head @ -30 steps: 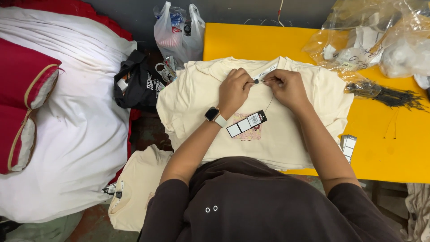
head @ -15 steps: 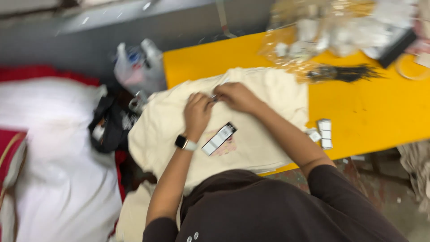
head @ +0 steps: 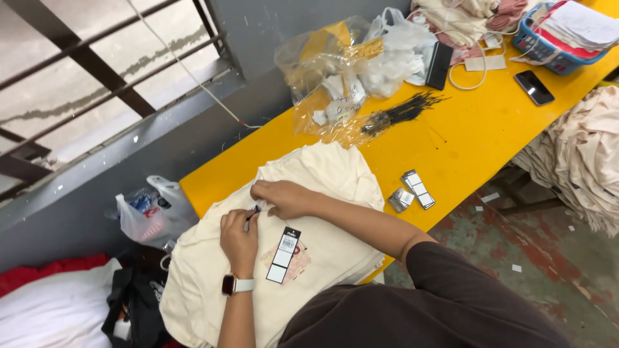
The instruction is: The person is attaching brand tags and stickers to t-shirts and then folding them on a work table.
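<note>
Yellow table (head: 464, 138) bears cream garments (head: 322, 187), tags (head: 417, 189), phone (head: 534, 87), perhaps plastic bags (head: 335, 71)

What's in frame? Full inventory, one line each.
cream cotton shirt: one, cream, on the table's near-left end, under both hands
black-and-white card hang tag: one, lying on the shirt
yellow table: one, yellow, runs to upper right
loose card tags: a few, grey-white, on table right of shirt
bundle of black plastic ties: one, black, mid-table
clear plastic bags: several, far edge
black phone: one, upper right
blue plastic basket: one, top right
stack of cream garments: one, right edge
white plastic bag: one, floor left
left hand: wears smartwatch, pinching at shirt
right hand: on shirt beside it
</note>
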